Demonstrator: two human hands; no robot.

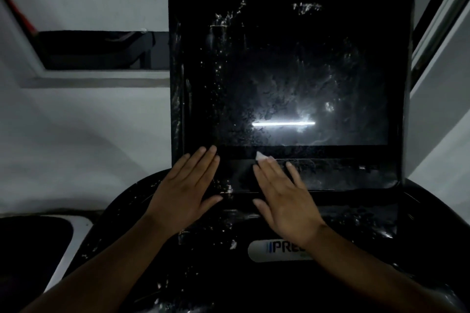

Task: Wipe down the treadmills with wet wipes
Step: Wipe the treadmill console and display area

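View: head camera, looking down; all lines below come from this one view.
Nearby items: a second machine (33, 249), dark with a pale edge, sits at lower left. A pale logo plate (277, 249) lies on the housing below the hands, and the right forearm covers part of its lettering.
Obstructions: both forearms cross the lower housing; the hands cover the lower left part of the treadmill console (381, 175).
Surface: glossy black, speckled with white flecks and wet smears. The screen (292, 71) is dark and reflects one bright strip of light.
Room: dim. A pale wall (84, 122) stands behind, with a dark recess (94, 51) at upper left and a light frame (442, 20) at right.
Left hand (189, 185): released, fingers straight, lying flat on the console's lower left corner; it grasps nothing.
Right hand (282, 195): fingers straight, pressing down on the band under the screen.
Wet wipe (260, 156): under the right fingertips, with one white corner showing just below the screen edge.
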